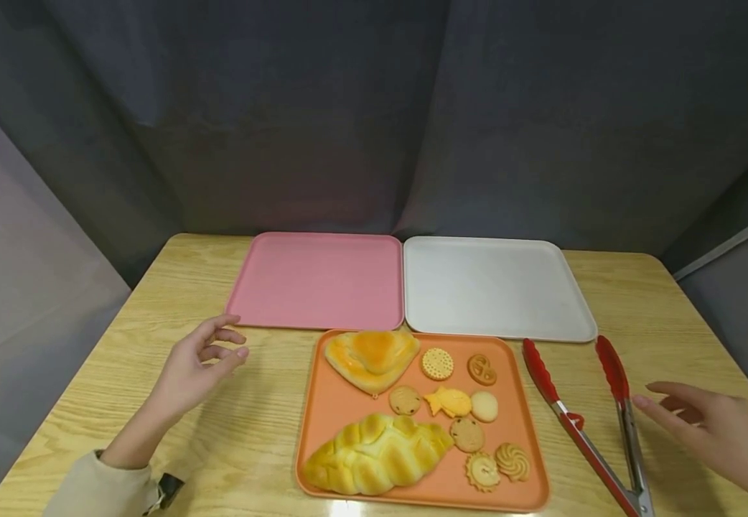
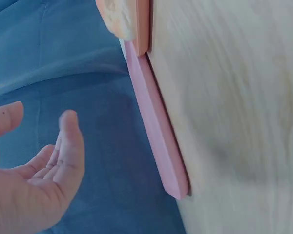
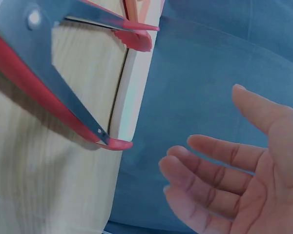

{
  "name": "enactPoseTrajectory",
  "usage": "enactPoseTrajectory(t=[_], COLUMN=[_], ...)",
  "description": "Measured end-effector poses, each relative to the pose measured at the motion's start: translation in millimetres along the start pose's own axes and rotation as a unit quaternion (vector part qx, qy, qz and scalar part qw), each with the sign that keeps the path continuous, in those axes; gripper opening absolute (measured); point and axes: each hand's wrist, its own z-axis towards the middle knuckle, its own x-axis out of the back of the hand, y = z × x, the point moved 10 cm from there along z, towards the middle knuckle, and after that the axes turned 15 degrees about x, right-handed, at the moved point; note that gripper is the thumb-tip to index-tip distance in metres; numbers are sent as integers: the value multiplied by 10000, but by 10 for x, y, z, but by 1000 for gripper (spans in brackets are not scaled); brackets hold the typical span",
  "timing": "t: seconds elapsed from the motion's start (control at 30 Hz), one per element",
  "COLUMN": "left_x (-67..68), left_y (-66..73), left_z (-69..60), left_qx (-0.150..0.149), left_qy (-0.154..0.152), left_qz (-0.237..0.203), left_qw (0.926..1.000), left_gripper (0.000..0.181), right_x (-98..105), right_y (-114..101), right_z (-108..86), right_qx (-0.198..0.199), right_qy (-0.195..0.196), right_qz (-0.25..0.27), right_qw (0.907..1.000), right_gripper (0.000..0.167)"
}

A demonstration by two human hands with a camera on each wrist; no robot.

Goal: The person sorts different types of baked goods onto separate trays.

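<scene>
We are holding our right hand (image 1: 713, 434) beside the red-tipped tongs (image 1: 632, 446), its fingers bending loosely; the tongs are lying spread on the wooden table (image 1: 258, 424), right of the orange tray (image 1: 510, 424). That tray is carrying a braided loaf (image 1: 380, 456), small biscuits (image 1: 437, 364) and a triangular pastry (image 1: 374, 355). Our left hand (image 1: 196, 366) is hovering, fingers curving slackly, near the pink tray (image 1: 325, 283), which is sitting beside a white tray (image 1: 493, 287) before a dark curtain (image 1: 296, 122).

Dark curtains (image 1: 296, 115) around the table (image 1: 270, 380) suggest a booth
</scene>
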Motion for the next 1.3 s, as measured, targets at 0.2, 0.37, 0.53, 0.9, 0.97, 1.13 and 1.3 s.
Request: enactPoseTrajectory(t=[0.2, 0.37, 0.53, 0.9, 0.97, 1.13, 1.3], left_x=[-117, -245, -423, -731, -782, -900, -980], left_y=[-143, -255, -356, -391, -396, -408, -419], left_z=[36, 56, 68, 47, 38, 21, 8], left_qx=[468, 783, 1078, 1138, 1210, 1324, 1433], left_qy=[-448, -708, -1048, -1581, -1693, -1969, -2193], left_qz=[-517, -658, -698, -553, -585, -643, -635], left_qw=[9966, 9922, 9862, 9793, 9764, 9693, 9630], left_gripper=[45, 46, 48, 48, 49, 50, 51], right_x=[-145, -261, -376, -610, -649, -749, -912], right_y=[24, 0, -27, -85, -100, -92, 13], right_z=[-22, -14, -15, -33, -39, -87, -152], right_qx=[-62, 19, 36, -209, -190, -145, -382], right_qy=[-380, -545, -710, -1070, -1173, -1414, -1835], right_qz=[169, 197, 292, 122, 8, -59, 53], right_qw=[9991, 9983, 9970, 9940, 9929, 9898, 9823], right_gripper=[58, 57, 57, 89, 97, 103, 103])
